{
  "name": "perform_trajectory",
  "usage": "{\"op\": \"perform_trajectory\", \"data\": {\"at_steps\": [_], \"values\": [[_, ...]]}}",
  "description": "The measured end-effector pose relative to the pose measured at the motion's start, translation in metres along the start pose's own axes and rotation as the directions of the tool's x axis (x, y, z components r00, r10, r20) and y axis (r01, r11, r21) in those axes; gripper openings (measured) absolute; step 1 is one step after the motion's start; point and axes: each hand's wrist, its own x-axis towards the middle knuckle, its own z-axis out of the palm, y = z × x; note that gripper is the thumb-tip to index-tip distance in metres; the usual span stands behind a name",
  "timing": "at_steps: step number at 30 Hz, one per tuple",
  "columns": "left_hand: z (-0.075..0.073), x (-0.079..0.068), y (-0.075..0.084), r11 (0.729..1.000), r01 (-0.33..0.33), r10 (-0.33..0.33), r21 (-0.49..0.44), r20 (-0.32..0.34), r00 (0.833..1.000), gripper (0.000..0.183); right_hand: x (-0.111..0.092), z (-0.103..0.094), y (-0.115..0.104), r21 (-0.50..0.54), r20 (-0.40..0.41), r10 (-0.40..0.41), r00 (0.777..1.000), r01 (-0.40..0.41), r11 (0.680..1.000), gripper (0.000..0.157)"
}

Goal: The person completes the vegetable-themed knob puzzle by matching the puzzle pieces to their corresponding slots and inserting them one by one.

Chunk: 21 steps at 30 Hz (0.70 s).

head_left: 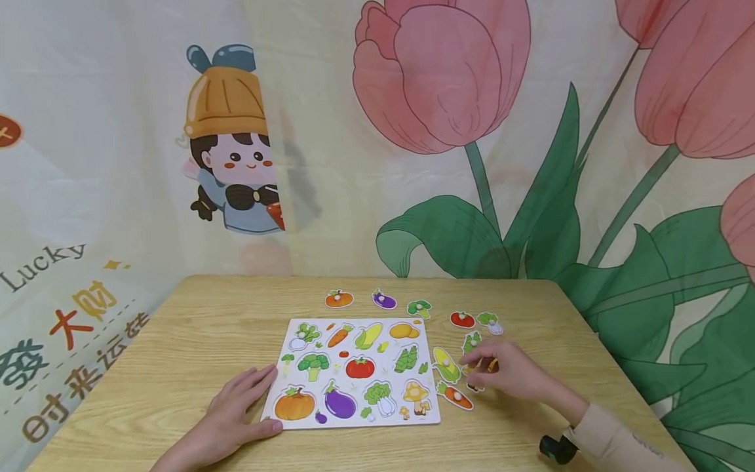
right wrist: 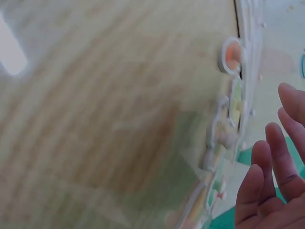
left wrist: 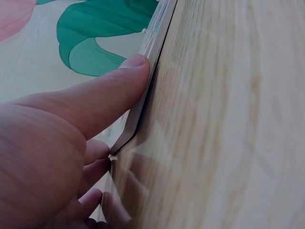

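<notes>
A white vegetable puzzle board (head_left: 339, 351) lies on the table, with a radish piece (head_left: 303, 337) set at its top left. My left hand (head_left: 236, 406) rests at its left end, thumb at the near corner and fingers along the left edge. In the left wrist view the thumb (left wrist: 114, 90) touches the board's edge (left wrist: 143, 95). My right hand (head_left: 510, 373) hovers right of the board over loose knobbed pieces, fingers loosely bent with nothing between them. Closest to it are a corn piece (head_left: 446, 365), a carrot piece (head_left: 456, 396) and a green pea piece (head_left: 472, 342). A mushroom piece (head_left: 474, 385) is partly hidden beneath the hand.
Behind the board lie a pumpkin piece (head_left: 339, 299), an eggplant piece (head_left: 385, 299) and a broccoli piece (head_left: 420, 308). A tomato piece (head_left: 463, 319) and a bok choy piece (head_left: 489, 321) lie farther right. A printed curtain (head_left: 330, 164) hangs behind the wooden table (head_left: 177, 354).
</notes>
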Motion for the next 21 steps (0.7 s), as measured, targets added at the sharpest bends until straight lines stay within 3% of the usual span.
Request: {"op": "perform_trajectory", "data": {"at_steps": [10,21], "values": [[-0.001,-0.001,0.003,1.000,0.002,-0.003,0.007,0.011,1.000,0.098,0.000,0.017,-0.001,-0.005,0.126,0.010,0.992,-0.010,1.000,0.017],[-0.001,-0.002,0.004,1.000,-0.008,0.008,0.010,-0.007,1.000,0.098,0.003,0.021,-0.002,-0.052,0.154,0.001,0.988,0.007,0.999,0.019]]}}
